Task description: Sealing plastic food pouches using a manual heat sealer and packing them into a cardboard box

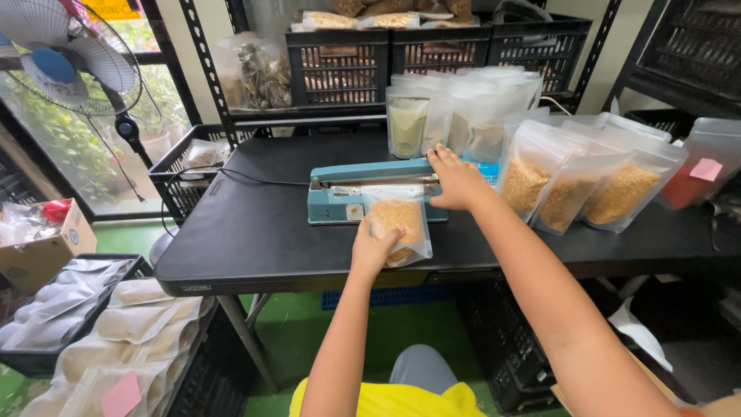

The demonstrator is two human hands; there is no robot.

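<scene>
A teal heat sealer (340, 193) lies across the middle of the black table (247, 239). A clear pouch of golden flakes (400, 220) has its top edge under the sealer's arm. My left hand (373, 249) grips the pouch's lower left side. My right hand (457, 181) presses flat on the right end of the sealer's arm, fingers spread.
Filled clear pouches (575, 185) stand in rows at the right and behind the sealer. Black crates (340, 69) fill the shelf at the back. A crate of sealed pouches (131, 324) sits on the floor at the left, a fan (65, 58) and a cardboard box (42, 251) beyond.
</scene>
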